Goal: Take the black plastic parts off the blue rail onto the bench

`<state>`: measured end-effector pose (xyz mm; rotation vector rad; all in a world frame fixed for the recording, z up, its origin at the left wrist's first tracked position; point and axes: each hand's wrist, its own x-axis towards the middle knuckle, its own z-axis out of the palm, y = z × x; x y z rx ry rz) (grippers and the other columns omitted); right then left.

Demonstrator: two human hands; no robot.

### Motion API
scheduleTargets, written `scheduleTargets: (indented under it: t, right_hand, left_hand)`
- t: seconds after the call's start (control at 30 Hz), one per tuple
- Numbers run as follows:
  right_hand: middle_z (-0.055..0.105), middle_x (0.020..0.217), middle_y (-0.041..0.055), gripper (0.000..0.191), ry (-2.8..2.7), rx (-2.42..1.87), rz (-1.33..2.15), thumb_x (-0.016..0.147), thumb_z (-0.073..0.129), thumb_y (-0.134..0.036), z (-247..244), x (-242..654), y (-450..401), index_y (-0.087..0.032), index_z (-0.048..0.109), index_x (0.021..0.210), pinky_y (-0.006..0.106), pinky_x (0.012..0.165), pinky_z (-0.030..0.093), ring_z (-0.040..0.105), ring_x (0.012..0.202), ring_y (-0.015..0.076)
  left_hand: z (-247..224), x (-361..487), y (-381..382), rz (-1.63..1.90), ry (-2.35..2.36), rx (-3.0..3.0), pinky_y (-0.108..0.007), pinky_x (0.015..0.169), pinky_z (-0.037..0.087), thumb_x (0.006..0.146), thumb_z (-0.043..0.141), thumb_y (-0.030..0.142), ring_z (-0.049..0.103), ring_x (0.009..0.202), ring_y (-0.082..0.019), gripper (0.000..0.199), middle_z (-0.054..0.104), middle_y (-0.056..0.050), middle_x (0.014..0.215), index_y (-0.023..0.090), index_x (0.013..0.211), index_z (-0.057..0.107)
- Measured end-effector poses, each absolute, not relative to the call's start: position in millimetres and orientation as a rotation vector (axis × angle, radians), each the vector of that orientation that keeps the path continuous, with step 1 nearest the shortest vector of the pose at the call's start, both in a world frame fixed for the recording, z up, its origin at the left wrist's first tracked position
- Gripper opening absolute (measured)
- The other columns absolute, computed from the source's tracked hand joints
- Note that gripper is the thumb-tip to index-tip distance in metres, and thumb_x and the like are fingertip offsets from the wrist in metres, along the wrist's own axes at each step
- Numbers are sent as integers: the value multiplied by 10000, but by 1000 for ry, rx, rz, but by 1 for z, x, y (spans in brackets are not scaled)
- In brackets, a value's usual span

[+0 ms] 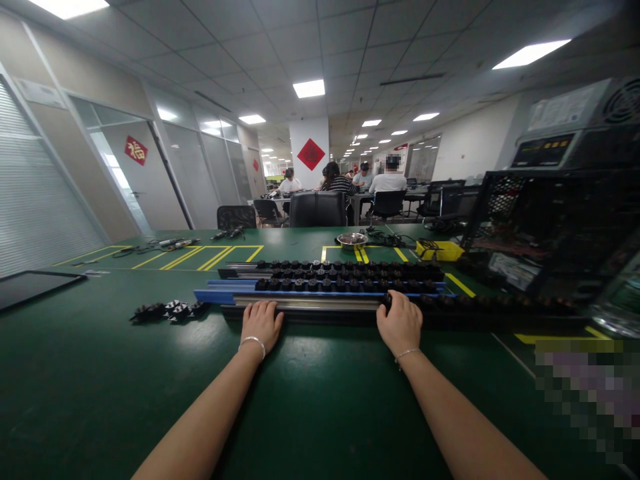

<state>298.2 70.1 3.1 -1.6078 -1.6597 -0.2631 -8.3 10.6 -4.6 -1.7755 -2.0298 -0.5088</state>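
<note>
A long black rail with a silver strip (330, 303) lies across the front of the group of rails. My left hand (261, 325) grips its left part, fingers bent over the near edge. Farther right, my right hand (401, 324) is closed at the same rail, with a small black part (387, 299) showing at its fingertips. More black pieces (480, 302) line the rail to the right of that hand. Behind it, blue rails (215, 295) carry rows of similar black pieces (310, 285). A loose cluster of black parts (176, 311) lies left of the rails.
The green table (320, 413) has yellow tape markings. At the back are a metal bowl (352, 241), cables (170, 245) and a yellow tray (440, 251). An open computer case (525, 227) stands at right, a dark flat panel (37, 287) at left. Several people sit beyond.
</note>
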Motion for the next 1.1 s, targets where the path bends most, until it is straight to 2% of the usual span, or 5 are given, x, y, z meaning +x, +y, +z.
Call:
scheduleTargets:
  t: [1.1]
  right_hand:
    - [588, 1112, 111, 357, -1712, -1514, -214, 772, 396, -233, 0, 297, 72, -154, 495, 1106, 433, 985, 238, 511, 1020, 229]
  left_hand:
    - [-5, -9, 12, -509, -2039, -1778, -420, 1017, 234, 855, 330, 403, 458, 1108, -224, 391, 589, -85, 1129, 201, 1106, 552]
